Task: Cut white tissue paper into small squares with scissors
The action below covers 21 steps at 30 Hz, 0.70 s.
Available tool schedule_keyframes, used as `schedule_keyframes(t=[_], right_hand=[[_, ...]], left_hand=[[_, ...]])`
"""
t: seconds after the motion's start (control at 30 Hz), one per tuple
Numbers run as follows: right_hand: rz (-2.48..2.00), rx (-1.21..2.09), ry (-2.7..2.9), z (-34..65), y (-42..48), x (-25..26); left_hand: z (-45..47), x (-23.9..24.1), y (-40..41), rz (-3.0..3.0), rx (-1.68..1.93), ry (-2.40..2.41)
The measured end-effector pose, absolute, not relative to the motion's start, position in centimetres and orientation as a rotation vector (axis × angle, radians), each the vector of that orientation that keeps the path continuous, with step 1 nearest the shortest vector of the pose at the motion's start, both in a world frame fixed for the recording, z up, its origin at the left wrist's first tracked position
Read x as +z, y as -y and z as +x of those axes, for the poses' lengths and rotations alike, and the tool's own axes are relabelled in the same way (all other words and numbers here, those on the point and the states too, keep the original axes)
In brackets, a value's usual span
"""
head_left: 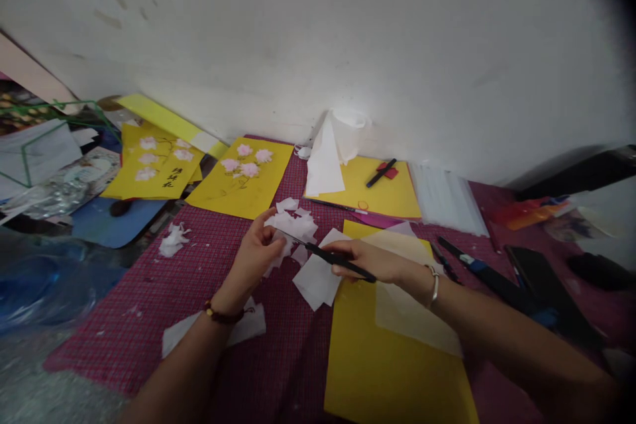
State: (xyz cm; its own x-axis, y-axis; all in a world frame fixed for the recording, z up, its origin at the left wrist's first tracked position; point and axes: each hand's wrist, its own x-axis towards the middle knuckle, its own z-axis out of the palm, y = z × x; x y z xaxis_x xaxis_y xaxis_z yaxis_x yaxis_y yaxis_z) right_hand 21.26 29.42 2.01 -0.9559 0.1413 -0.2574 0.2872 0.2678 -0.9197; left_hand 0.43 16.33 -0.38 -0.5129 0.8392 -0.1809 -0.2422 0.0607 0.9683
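My right hand (365, 260) is closed around black-handled scissors (322, 254), whose blades point left toward my other hand. My left hand (257, 252) pinches a piece of white tissue paper (281, 245) at the blade tips. Just beyond the blades lies a pile of small cut white paper pieces (298, 225). Larger white paper squares (315, 281) lie below the scissors, partly over a yellow sheet (397, 371). A thin translucent sheet (417, 318) rests on that yellow sheet under my right forearm.
Yellow cards with pink paper blossoms (243, 179) lie at the back left. A white tissue roll (348, 132) stands by the wall, near a black pen (381, 173). A blue-black utility knife (489, 277) lies right. White scraps (173, 240) sit left on the checked tablecloth (134, 305).
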Motion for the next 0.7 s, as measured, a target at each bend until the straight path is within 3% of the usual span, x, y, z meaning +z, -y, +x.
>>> schedule_keyframes(t=[0.17,0.43,0.7], right_hand=[[0.553,-1.895,-2.316,21.3,-29.2,2.6],[0.719,-2.077,-2.199,21.4,-29.4,1.9],[0.443,-2.07,-2.199,22.0,-30.0,1.9]], left_hand=[[-0.5,0.1,-16.4,0.36,1.656,-1.348],[-1.1,0.2,-16.0,0.312,1.308,-1.204],[-0.8,0.0,-15.9,0.456,1.616,-1.391]])
